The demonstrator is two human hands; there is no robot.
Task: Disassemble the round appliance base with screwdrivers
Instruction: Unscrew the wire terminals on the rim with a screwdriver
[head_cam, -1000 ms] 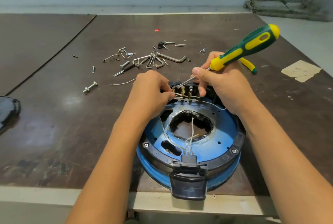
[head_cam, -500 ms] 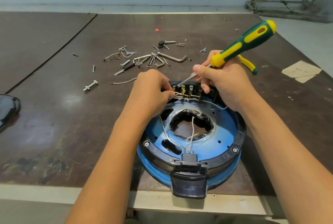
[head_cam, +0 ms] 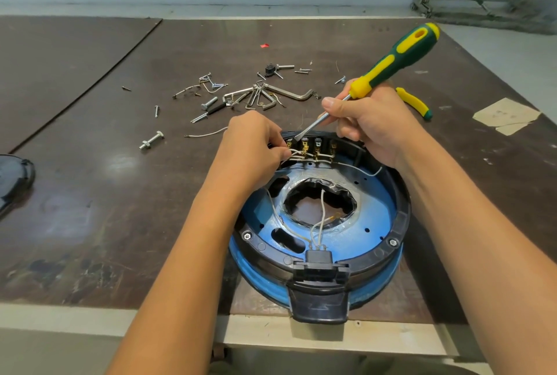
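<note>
Base: the round appliance base [head_cam: 373,211] sits at the table's [head_cam: 90,193] near edge.
Left hand [head_cam: 253,148]: I pinch white wires [head_cam: 297,157] at its far terminals [head_cam: 318,145].
Right hand [head_cam: 370,121]: I grip the screwdriver [head_cam: 391,61], blade tip among those terminals.

Stretching both forearms toward 12 o'clock, pinching wires [head_cam: 297,158] with left hand [head_cam: 253,145], gripping screwdriver [head_cam: 391,62] with right hand [head_cam: 370,124].
</note>
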